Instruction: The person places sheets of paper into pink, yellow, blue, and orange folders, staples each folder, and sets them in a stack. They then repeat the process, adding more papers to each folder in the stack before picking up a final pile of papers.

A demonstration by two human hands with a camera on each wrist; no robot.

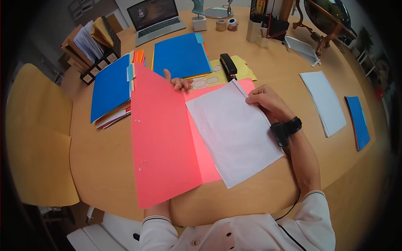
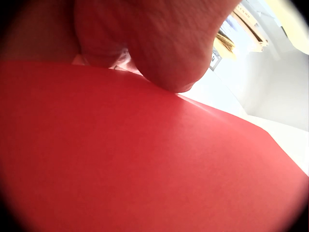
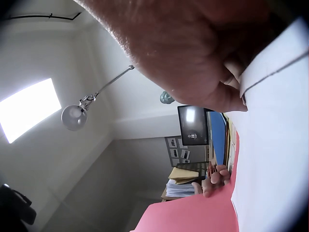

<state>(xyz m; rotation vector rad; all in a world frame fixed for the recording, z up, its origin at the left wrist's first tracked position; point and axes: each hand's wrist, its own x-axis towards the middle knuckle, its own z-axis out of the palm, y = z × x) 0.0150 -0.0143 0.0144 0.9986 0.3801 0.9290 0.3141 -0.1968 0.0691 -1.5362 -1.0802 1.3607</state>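
A pink folder (image 1: 165,138) stands open on the desk, its left cover raised. My left hand (image 1: 181,83) is behind that cover, with fingers and thumb showing past its top edge; the left forearm passes behind it. In the left wrist view the cover (image 2: 145,159) fills the lower part, close against the hand. White paper (image 1: 234,129) lies tilted over the folder's right side, a narrow folded strip along its right edge. My right hand (image 1: 268,100) pinches that edge near the top, thumb uppermost. In the right wrist view the fingertips grip the paper (image 3: 275,145) at the fold.
Blue folders (image 1: 111,90) lie left, another blue folder (image 1: 180,54) behind. A black stapler (image 1: 228,67) sits on a yellow folder (image 1: 247,69). The laptop (image 1: 157,25), pen holder (image 1: 257,33) and globe (image 1: 328,16) stand farther back. White papers (image 1: 322,102) lie right.
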